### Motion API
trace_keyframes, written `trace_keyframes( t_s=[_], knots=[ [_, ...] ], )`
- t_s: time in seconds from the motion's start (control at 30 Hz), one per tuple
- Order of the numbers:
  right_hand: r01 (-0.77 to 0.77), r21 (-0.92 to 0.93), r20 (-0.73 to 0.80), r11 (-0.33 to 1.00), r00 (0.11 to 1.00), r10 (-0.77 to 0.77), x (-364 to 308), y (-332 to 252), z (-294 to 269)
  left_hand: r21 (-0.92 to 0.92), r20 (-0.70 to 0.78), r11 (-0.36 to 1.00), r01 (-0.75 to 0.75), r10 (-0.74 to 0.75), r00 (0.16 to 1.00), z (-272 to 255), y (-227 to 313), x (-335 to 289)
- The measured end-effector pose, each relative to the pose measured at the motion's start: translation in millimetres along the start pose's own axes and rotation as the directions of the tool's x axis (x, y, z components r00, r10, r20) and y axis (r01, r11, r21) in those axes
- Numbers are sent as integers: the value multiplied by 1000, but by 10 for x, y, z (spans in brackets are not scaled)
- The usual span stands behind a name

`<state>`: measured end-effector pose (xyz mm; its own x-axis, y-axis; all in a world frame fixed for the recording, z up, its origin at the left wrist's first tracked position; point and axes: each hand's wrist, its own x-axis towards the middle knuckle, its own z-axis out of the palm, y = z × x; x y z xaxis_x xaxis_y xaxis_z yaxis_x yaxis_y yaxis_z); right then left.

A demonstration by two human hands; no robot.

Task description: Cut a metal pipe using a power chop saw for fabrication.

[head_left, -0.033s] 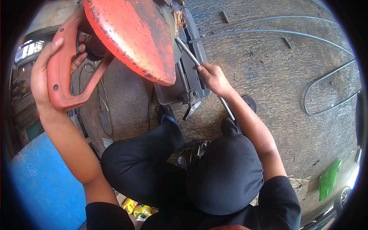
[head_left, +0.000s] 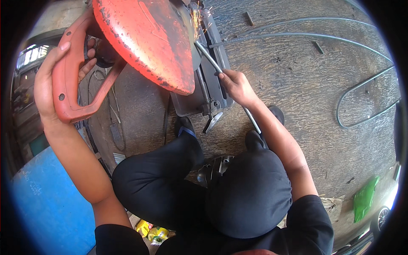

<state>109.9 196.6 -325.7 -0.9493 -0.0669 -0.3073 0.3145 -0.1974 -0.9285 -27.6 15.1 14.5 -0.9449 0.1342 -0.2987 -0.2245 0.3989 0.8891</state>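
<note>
My left hand (head_left: 46, 85) is closed round the red handle (head_left: 68, 80) of a cut-off saw, with its fingers curled through the grip opening. The saw's worn red blade guard (head_left: 144, 46) spreads to the right of the handle. Just past the guard's edge a strip of the grey cutting disc (head_left: 196, 57) shows. A thin metal rod (head_left: 208, 56) slants up to the disc, and my right hand (head_left: 237, 87) grips it partway along. Its lower end comes out below the hand, near my foot. Orange sparks (head_left: 196, 20) fly beyond the rod's tip.
The saw's grey base (head_left: 187, 104) carries a clamp screw (head_left: 203, 87) with a crank (head_left: 212, 122). Long bent metal rods (head_left: 297, 35) lie on the rough floor at right. A green bag (head_left: 365, 199) is at far right, a blue panel (head_left: 51, 204) at left. Yellow packets (head_left: 157, 233) lie behind my leg.
The sparks have spread a little and look brighter. Both hands, the saw and the rod are almost where they were.
</note>
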Motion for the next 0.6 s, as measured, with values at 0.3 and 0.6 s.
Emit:
trace_keyframes(
  t_s=[0.3,0.6],
  knots=[
    [197,-381,-118,904,959,-259,-18,-68,-110,-15,-22,1000,3,-4,1000,43,0,0],
    [21,-742,-210,670,942,-262,266,-539,-584,83,32,996,29,-32,999,-94,-4,35]
  ],
)
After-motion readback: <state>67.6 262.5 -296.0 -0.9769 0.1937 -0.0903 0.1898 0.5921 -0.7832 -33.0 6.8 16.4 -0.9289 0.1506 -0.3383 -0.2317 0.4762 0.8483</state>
